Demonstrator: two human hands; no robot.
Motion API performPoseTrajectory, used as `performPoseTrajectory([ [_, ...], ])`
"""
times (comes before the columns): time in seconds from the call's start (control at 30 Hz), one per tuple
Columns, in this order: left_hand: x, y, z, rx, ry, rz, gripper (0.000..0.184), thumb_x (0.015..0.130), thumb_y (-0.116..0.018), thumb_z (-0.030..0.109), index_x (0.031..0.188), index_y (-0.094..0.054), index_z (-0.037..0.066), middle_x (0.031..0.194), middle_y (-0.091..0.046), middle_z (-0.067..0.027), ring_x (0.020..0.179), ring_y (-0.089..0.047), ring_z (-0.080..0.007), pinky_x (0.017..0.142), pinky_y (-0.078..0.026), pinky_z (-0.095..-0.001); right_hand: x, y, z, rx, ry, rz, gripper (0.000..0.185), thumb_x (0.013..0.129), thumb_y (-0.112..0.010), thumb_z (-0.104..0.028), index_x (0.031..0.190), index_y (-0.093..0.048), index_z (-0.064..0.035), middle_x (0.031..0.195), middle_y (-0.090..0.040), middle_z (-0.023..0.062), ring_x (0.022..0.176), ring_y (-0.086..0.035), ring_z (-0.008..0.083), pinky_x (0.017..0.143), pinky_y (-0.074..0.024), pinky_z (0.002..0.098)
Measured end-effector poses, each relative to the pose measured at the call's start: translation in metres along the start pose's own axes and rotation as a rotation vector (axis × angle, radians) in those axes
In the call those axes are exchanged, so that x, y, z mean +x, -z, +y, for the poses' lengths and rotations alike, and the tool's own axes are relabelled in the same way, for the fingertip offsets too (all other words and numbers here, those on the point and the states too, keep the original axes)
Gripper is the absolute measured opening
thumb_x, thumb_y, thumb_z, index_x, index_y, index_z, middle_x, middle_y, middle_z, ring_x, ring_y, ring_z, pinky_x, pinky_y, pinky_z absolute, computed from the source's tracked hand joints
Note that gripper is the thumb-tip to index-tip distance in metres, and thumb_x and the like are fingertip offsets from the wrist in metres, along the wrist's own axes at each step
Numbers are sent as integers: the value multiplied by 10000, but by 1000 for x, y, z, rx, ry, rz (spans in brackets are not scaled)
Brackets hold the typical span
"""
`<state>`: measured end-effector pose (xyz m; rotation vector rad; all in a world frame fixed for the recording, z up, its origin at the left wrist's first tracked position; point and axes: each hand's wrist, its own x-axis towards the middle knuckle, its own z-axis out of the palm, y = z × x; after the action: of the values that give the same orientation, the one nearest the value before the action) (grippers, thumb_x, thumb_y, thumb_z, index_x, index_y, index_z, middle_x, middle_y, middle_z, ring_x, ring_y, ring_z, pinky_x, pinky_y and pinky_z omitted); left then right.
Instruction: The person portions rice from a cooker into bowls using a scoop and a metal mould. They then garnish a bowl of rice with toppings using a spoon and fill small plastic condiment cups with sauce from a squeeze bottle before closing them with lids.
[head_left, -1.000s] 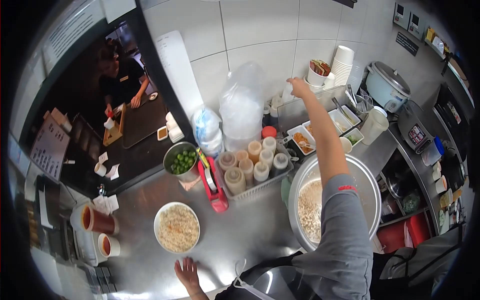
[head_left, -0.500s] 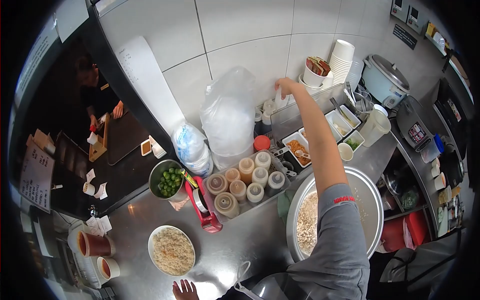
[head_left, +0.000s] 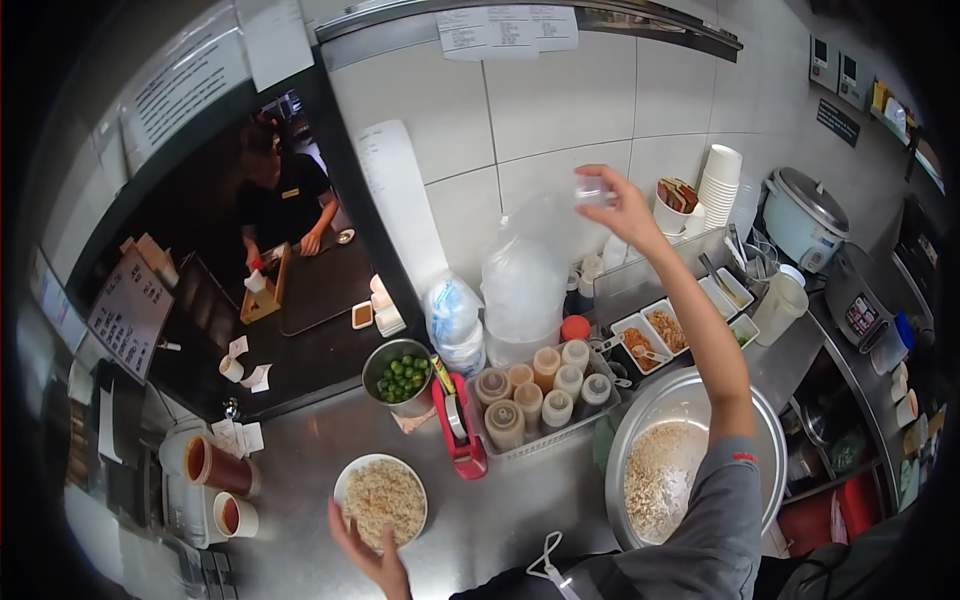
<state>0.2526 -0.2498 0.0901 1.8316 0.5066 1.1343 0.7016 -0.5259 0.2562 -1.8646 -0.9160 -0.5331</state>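
Note:
My right hand (head_left: 627,208) is raised in front of the tiled wall, pinching a small clear plastic cup (head_left: 591,191) between thumb and fingers. Down on the left, my left hand (head_left: 368,556) has its fingers apart at the near edge of a white bowl (head_left: 425,503). Whether it touches the bowl cannot be made out. Cooked rice (head_left: 384,496) with bits of orange fills the bowl. Under my right arm stands a large metal basin (head_left: 775,470) with loose rice (head_left: 660,470) in it.
Squeeze bottles (head_left: 557,408) fill a bin beside a red tape dispenser (head_left: 466,440) and a metal pot of green citrus (head_left: 404,378). Topping trays (head_left: 632,345), stacked cups (head_left: 718,190) and a rice cooker (head_left: 808,220) stand right. Another person (head_left: 285,195) works beyond the opening.
My right hand has come away from behind the topping trays and up, holding the clear cup. My left hand has moved up to the bowl's edge. The head view has tilted upward and left.

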Motion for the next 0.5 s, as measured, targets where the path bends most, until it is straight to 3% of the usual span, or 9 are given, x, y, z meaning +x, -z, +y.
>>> performPoseTrajectory([
  [0.07, 14, -20, 35, 17, -86, -235, 856, 652, -707, 35, 1370, -245, -19, 1445, -226, -149, 1334, -214, -285, 1070, -202, -392, -24, -15, -69, 194, -6, -205, 468, 683, -731, -191, 1104, -539, -118, 1052, -565, 25, 966, -544, 156, 746, -472, 304],
  [0.13, 20, -43, 57, -167, -134, -366, 924, 622, -769, 67, 1374, -239, -19, 1444, -227, -172, 1336, -216, -293, 1075, -195, -376, -58, -33, -134, 365, -57, -464, 486, 693, -748, -236, 1107, -520, -123, 1068, -559, 11, 998, -526, 128, 722, -483, 283],
  [0.2, 25, -55, 67, -147, -249, -508, 986, 612, -798, 153, 1384, -208, -17, 1460, -189, -159, 1334, -227, -300, 1062, -228, -420, -93, -52, -174, 355, -24, -647, 486, 693, -756, -257, 1091, -521, -108, 1060, -563, 12, 1015, -518, 131, 696, -488, 277],
  [0.23, 24, -58, 73, -210, -232, -533, 975, 613, -796, 127, 1381, -213, -20, 1447, -217, -164, 1318, -260, -298, 1051, -253, -416, -107, -58, -195, 365, -74, -787, 496, 705, -758, -218, 1121, -515, -102, 1093, -545, 9, 992, -517, 125, 766, -465, 287],
  [0.33, 13, -54, 74, -365, -147, -598, 922, 624, -778, 48, 1368, -238, -29, 1402, -305, -177, 1264, -359, -287, 1019, -322, -401, -144, -83, -218, 424, -119, -913, 503, 711, -752, -196, 1138, -509, -87, 1097, -554, 24, 983, -541, 140, 783, -476, 302],
  [0.5, -10, -29, 38, -497, -14, -589, 769, 668, -712, -63, 1328, -318, -39, 1308, -433, -164, 1167, -475, -253, 963, -401, -364, -187, -104, -241, 642, -255, -942, 490, 746, -720, -124, 1175, -495, -57, 1131, -549, 50, 1021, -553, 158, 800, -494, 310],
])
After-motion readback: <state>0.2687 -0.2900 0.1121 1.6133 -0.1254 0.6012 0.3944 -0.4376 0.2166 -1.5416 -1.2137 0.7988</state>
